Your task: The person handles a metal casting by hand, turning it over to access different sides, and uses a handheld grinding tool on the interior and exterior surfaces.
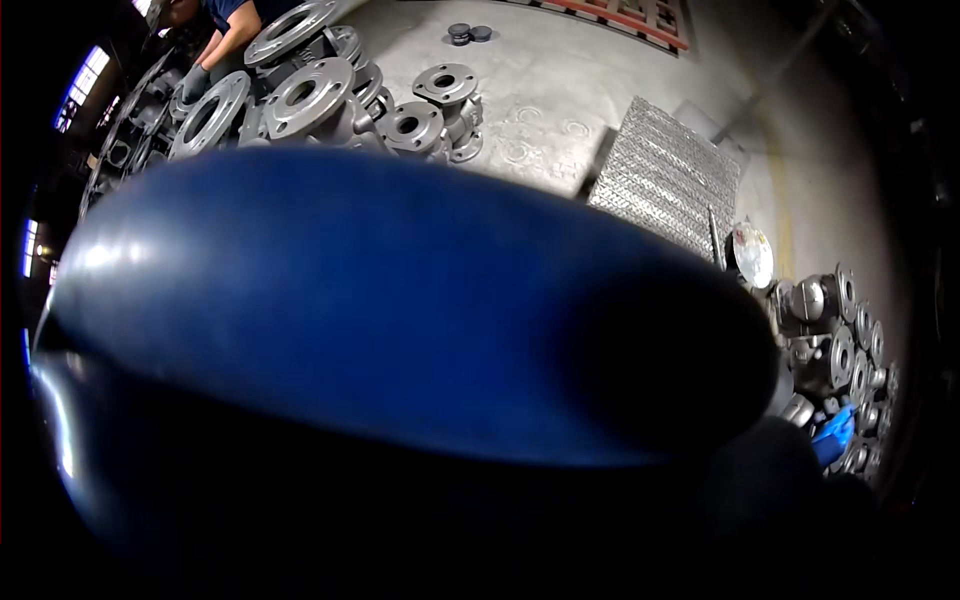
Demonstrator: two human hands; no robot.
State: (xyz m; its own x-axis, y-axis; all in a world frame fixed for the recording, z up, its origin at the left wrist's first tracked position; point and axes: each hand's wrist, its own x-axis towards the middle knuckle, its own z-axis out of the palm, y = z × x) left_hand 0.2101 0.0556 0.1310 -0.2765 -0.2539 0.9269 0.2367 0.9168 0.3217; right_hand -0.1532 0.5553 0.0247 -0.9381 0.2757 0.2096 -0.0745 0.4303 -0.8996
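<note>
A large, blurred blue shape (380, 300) fills the middle of the view, very close to the camera. It looks smooth and rounded, like part of a blue-gloved hand, but its fingers cannot be made out, nor which hand it is. Its right end falls into black shadow. By the right rim, a small bright blue glove-like piece (838, 428) shows over grey metal valve bodies (825, 360); whether it belongs to my right hand is unclear. Everything along the lower edge is dark, so my forearms are hidden.
Grey flanged castings (310, 100) crowd the upper left, where a co-worker's gloved hand (196, 84) reaches among them. Rightward stand a textured metal plate (668, 175) and a round pale disc (752, 254). A red rack (640, 18) and two small dark round parts (468, 34) lie farther off.
</note>
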